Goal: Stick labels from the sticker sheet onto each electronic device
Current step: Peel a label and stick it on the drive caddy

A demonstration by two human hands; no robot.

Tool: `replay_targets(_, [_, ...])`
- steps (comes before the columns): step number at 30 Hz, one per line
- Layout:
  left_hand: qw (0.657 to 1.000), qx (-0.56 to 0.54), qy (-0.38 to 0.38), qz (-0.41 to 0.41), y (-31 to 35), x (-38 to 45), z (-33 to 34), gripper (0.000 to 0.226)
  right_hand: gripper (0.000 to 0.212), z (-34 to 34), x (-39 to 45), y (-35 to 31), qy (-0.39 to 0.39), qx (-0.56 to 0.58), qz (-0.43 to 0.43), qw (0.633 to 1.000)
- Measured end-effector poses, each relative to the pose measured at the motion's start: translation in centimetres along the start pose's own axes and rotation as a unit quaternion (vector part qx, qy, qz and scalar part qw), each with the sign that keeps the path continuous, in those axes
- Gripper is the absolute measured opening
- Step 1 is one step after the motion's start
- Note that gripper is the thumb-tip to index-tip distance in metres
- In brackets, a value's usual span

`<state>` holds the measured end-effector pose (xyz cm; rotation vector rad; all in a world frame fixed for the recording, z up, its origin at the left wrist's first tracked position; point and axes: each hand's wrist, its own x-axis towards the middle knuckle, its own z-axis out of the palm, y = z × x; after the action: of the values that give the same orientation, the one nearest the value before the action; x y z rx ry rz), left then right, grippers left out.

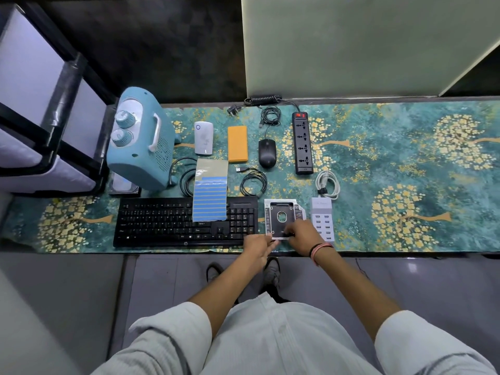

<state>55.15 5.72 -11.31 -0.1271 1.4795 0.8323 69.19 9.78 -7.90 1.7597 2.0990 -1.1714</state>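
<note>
Hands (281, 240) on caddy (282, 216), kbd (162, 223) beside.

- My view looks straight down on a table (405, 239) covered in a teal cloth printed with golden trees.
- Beyond its far edge I see a dark mottled surface (162, 50).
- A pale green panel (351, 44) stands at the back right.
- At the left stands a black-framed unit with pale lavender panels (32, 90).
- Below the table lies a grey tiled floor (81, 293), glossy at the right.
</note>
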Motion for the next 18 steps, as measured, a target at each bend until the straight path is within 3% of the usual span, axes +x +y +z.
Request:
replay_targets(2, [0.999,-0.004,0.039,-0.014,0.2,0.1,0.0,0.006,0.026,0.4,0.2,0.4,-0.001,-0.011,-0.009,1.0])
replay_targets(7, [0.996,-0.019,0.074,-0.041,0.4,0.4,0.1,0.034,0.024,1.5,0.6,0.9,-0.002,-0.058,-0.014,0.998])
replay_targets(18, [0.997,-0.018,0.037,-0.072,0.3,0.9,0.7,0.031,0.018,1.7,0.8,1.2,0.022,-0.139,-0.018,0.99])
